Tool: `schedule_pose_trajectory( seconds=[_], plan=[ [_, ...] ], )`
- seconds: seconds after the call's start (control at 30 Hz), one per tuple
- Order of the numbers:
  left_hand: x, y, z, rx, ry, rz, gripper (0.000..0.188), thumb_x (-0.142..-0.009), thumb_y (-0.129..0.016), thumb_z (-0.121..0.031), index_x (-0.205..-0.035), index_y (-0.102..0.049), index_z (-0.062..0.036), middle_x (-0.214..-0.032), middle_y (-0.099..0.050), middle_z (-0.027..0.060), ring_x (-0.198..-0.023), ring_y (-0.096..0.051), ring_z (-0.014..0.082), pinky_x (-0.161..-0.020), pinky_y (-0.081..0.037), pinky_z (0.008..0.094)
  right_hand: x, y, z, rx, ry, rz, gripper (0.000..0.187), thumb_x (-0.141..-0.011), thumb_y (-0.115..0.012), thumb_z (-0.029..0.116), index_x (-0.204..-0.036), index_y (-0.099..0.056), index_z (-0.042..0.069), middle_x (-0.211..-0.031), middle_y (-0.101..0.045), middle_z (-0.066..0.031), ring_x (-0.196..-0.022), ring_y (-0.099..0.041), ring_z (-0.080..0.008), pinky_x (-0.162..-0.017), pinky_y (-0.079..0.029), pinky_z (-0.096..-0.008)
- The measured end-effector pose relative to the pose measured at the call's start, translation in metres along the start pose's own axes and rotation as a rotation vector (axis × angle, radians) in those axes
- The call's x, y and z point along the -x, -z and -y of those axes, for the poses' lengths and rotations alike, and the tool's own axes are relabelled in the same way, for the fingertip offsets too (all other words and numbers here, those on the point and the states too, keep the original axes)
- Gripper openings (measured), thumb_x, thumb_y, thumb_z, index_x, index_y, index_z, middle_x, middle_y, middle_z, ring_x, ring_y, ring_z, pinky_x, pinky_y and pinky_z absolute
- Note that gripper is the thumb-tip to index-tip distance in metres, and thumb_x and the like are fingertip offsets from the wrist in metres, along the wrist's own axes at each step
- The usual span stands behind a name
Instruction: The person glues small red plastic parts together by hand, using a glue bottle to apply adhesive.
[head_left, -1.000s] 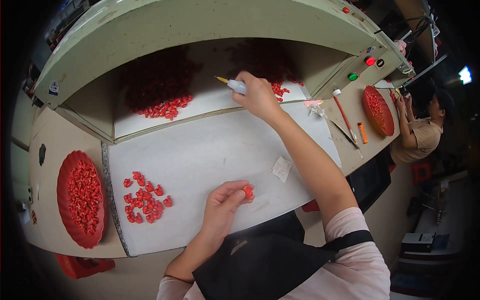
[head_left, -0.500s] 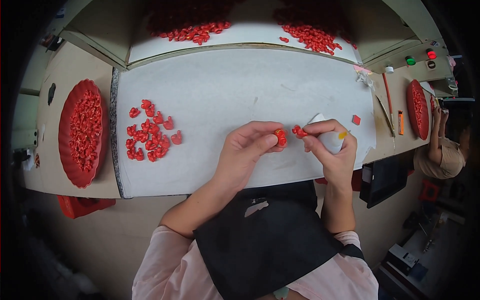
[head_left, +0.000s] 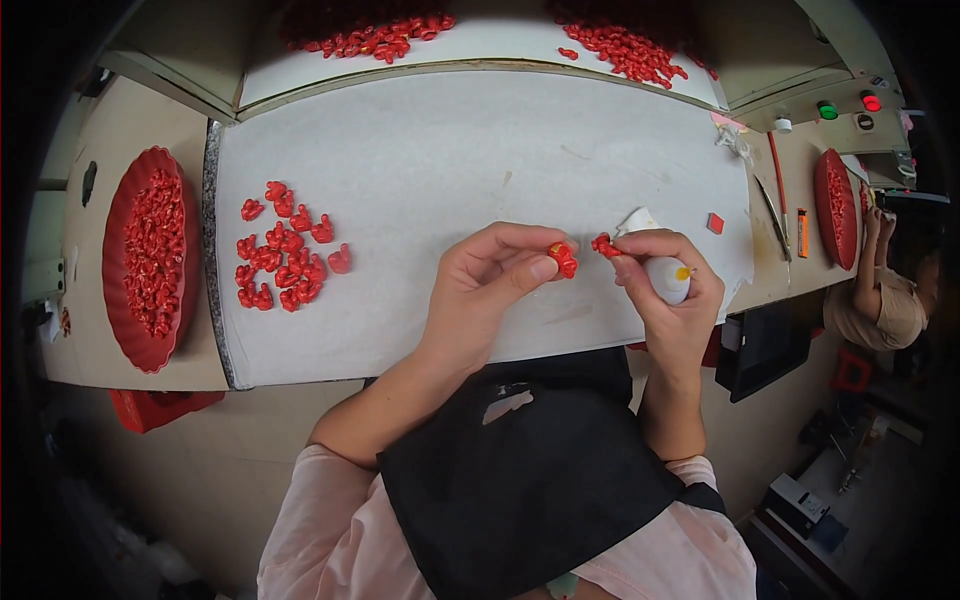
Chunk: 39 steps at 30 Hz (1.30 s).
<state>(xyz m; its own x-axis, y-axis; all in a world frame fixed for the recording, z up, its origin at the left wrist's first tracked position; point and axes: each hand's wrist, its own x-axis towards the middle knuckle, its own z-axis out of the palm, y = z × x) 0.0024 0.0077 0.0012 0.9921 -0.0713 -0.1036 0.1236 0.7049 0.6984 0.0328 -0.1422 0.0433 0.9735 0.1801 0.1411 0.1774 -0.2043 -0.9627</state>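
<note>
Between the thumb and fingers of my left hand [head_left: 480,290] is a small glossy red figurine [head_left: 563,261] with yellow markings. A smaller red piece [head_left: 605,245] is pinched in the fingertips of my right hand [head_left: 675,285], just right of the figurine and apart from it. A rounded white bottle [head_left: 667,283] with a yellow spot shows within the curl of my right hand; whether the palm grips it I cannot tell. On the white sheet [head_left: 430,150], left of my hands, several similar red pieces [head_left: 290,240] lie in a loose group.
Red scalloped trays of small red parts stand at the far left [head_left: 190,290] and far right [head_left: 843,210]. More red parts [head_left: 625,50] lie on the shelf ahead. At right are a brush [head_left: 778,185], an orange-handled tool [head_left: 803,232] and a red square [head_left: 716,223]. Another person [head_left: 880,300] sits beyond.
The whole view has shifted slightly. My hands keep the same pinches, and the red figurine in my left hand has turned a little. The two red pieces remain apart.
</note>
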Motion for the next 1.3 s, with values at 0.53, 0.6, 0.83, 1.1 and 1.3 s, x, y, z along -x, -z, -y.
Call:
schedule_pose_trajectory(
  seconds=[0.53, 0.6, 0.83, 1.1, 1.3],
  plan=[
    [-0.001, 0.001, 0.002, -0.026, 0.078, -0.008, 0.017, -0.074, -0.056, -0.004, -0.092, -0.055, -0.0009, -0.086, -0.058, 0.0061, -0.080, -0.054, 0.0103, -0.074, -0.042, 0.0227, 0.006, -0.003, 0.000, -0.006, 0.013, 0.020, 0.013, -0.065, -0.061, -0.007, -0.076, -0.057, -0.002, -0.073, -0.057, -0.0063, -0.066, -0.052, -0.0108, -0.059, -0.041, -0.0205],
    [0.000, 0.001, 0.002, -0.034, 0.071, -0.002, 0.017, -0.074, -0.056, -0.003, -0.091, -0.055, -0.0007, -0.086, -0.058, 0.0062, -0.081, -0.054, 0.0105, -0.074, -0.042, 0.0226, 0.006, -0.003, 0.001, 0.023, 0.059, 0.036, 0.014, -0.064, -0.062, -0.007, -0.076, -0.057, -0.001, -0.073, -0.057, -0.0069, -0.066, -0.053, -0.0117, -0.059, -0.041, -0.0209],
    [0.000, -0.002, -0.001, -0.073, 0.061, 0.028, 0.017, -0.074, -0.055, 0.001, -0.091, -0.055, 0.0007, -0.088, -0.058, 0.0075, -0.082, -0.055, 0.0116, -0.075, -0.043, 0.0226, 0.005, -0.004, 0.003, 0.237, 0.259, 0.063, 0.016, -0.061, -0.064, -0.005, -0.076, -0.058, 0.000, -0.073, -0.056, -0.0090, -0.064, -0.054, -0.0159, -0.055, -0.042, -0.0228],
    [0.001, 0.000, 0.000, -0.066, 0.066, 0.070, 0.018, -0.074, -0.054, 0.002, -0.092, -0.055, 0.0018, -0.088, -0.058, 0.0081, -0.081, -0.055, 0.0112, -0.074, -0.043, 0.0220, 0.005, -0.003, 0.007, 0.340, 0.358, 0.080, 0.019, -0.059, -0.065, -0.005, -0.076, -0.059, 0.001, -0.073, -0.056, -0.0090, -0.064, -0.055, -0.0167, -0.052, -0.043, -0.0231],
    [0.001, 0.001, 0.000, -0.066, 0.070, 0.081, 0.018, -0.074, -0.054, 0.002, -0.093, -0.055, 0.0019, -0.088, -0.058, 0.0083, -0.082, -0.055, 0.0109, -0.074, -0.043, 0.0214, 0.007, -0.004, 0.007, 0.398, 0.398, 0.063, 0.020, -0.058, -0.065, -0.005, -0.076, -0.059, 0.001, -0.072, -0.056, -0.0091, -0.063, -0.055, -0.0175, -0.051, -0.042, -0.0233]
  ],
)
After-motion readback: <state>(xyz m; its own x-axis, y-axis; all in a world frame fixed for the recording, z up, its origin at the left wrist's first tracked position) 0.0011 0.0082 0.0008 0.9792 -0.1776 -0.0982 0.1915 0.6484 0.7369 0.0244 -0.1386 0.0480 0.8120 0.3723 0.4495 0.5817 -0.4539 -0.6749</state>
